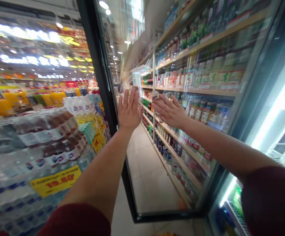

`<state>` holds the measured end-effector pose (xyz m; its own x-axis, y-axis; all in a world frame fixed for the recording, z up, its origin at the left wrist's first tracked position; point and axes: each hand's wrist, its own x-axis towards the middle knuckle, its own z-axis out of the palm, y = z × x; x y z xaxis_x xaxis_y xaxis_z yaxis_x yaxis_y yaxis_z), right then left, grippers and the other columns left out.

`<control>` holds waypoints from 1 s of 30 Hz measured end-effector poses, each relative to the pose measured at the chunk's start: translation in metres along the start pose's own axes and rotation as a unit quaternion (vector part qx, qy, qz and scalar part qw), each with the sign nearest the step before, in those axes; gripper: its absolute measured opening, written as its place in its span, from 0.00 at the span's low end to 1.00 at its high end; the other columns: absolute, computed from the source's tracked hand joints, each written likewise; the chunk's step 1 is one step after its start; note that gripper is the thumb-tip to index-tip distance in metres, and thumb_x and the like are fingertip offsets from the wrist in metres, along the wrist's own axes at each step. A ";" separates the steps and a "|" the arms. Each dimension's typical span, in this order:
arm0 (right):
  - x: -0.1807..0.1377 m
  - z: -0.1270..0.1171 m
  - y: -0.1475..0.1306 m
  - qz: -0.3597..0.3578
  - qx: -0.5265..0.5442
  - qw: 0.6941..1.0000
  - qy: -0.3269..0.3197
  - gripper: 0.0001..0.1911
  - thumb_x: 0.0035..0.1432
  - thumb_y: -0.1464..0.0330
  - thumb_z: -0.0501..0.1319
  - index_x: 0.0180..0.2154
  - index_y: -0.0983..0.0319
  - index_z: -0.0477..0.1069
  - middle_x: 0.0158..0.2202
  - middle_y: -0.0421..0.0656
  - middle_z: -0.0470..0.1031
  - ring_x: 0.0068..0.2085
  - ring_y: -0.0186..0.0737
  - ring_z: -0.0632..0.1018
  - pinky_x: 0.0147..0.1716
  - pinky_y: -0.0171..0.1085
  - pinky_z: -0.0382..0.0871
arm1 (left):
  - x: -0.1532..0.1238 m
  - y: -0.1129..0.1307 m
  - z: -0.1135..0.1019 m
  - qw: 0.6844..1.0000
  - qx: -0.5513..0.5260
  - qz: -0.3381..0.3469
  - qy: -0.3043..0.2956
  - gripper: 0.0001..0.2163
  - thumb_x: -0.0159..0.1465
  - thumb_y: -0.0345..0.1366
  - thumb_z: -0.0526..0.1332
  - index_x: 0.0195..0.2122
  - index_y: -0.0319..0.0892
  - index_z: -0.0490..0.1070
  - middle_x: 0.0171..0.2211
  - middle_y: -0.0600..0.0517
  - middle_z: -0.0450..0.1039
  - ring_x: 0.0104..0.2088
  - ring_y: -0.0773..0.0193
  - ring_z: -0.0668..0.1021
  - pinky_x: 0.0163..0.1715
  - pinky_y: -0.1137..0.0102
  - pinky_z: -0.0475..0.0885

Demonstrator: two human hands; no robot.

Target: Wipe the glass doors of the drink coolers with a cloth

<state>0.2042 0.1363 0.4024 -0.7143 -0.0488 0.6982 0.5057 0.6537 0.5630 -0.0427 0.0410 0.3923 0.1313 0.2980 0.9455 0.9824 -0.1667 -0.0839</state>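
A tall glass door with a black frame stands swung out in front of me. My left hand lies flat on or close against the glass near the door's outer edge, fingers stretched and holding nothing. To its right, my right hand presses a crumpled pale cloth to the pane. Only a bit of the cloth shows past the fingertips; the rest is hidden under the palm.
Through the glass appear shelves of bottled drinks. Left of the door rise stacked bottle packs with a yellow price sign. At right is a lit cooler interior. Tiled floor shows below.
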 end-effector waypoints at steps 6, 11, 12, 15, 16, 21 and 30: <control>0.012 -0.006 0.005 0.196 -0.016 0.976 0.096 0.37 0.77 0.63 0.49 0.80 0.58 0.42 0.80 0.47 0.50 0.80 0.58 0.48 0.76 0.66 0.44 | 0.001 0.001 0.000 1.000 -0.016 -0.007 -0.003 0.33 0.78 0.51 0.48 0.78 0.37 0.55 0.78 0.42 0.51 0.79 0.49 0.46 0.78 0.50 0.35; 0.002 0.000 -0.014 0.010 0.025 1.000 -0.015 0.32 0.78 0.63 0.49 0.78 0.52 0.51 0.78 0.40 0.55 0.79 0.51 0.51 0.78 0.61 0.42 | 0.000 0.001 -0.001 1.000 0.004 0.000 -0.001 0.32 0.79 0.50 0.47 0.78 0.36 0.55 0.78 0.42 0.51 0.79 0.50 0.47 0.78 0.52 0.36; 0.004 -0.001 -0.011 0.006 0.027 1.000 -0.015 0.31 0.78 0.63 0.49 0.78 0.52 0.53 0.78 0.40 0.55 0.79 0.51 0.52 0.78 0.61 0.42 | 0.000 0.000 -0.001 1.000 0.003 0.000 -0.001 0.32 0.79 0.50 0.47 0.78 0.36 0.55 0.78 0.42 0.51 0.79 0.50 0.47 0.78 0.51 0.36; 0.017 -0.007 0.004 0.117 0.007 0.992 0.054 0.33 0.78 0.62 0.48 0.79 0.58 0.50 0.80 0.45 0.51 0.80 0.55 0.48 0.77 0.65 0.41 | 0.000 0.000 0.000 1.000 -0.006 -0.001 -0.001 0.32 0.79 0.50 0.47 0.78 0.36 0.55 0.78 0.42 0.51 0.79 0.49 0.46 0.78 0.50 0.36; 0.021 -0.008 0.007 0.163 -0.003 0.983 0.081 0.34 0.77 0.62 0.48 0.79 0.60 0.48 0.80 0.47 0.49 0.80 0.57 0.46 0.76 0.66 0.42 | 0.000 0.000 0.000 1.000 -0.007 -0.001 0.000 0.33 0.78 0.50 0.47 0.78 0.36 0.55 0.78 0.41 0.51 0.79 0.49 0.46 0.78 0.50 0.35; 0.011 0.001 -0.013 0.102 -0.011 0.994 0.036 0.35 0.76 0.63 0.50 0.79 0.54 0.47 0.79 0.42 0.53 0.80 0.51 0.48 0.78 0.61 0.42 | 0.001 0.002 -0.001 1.000 -0.011 -0.004 -0.006 0.32 0.78 0.50 0.47 0.78 0.37 0.54 0.78 0.42 0.50 0.79 0.49 0.46 0.78 0.50 0.35; 0.010 -0.004 0.004 0.202 -0.007 0.975 0.095 0.35 0.76 0.63 0.48 0.79 0.63 0.49 0.80 0.48 0.50 0.80 0.58 0.46 0.76 0.67 0.42 | 0.000 0.003 -0.002 1.000 0.006 0.003 0.006 0.32 0.78 0.50 0.47 0.78 0.37 0.55 0.78 0.43 0.51 0.79 0.51 0.47 0.78 0.52 0.36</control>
<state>0.2011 0.1352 0.4132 -0.3549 0.0709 0.9322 0.7341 0.6385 0.2309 -0.0399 0.0387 0.3926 0.1363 0.2854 0.9487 0.9831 -0.1574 -0.0939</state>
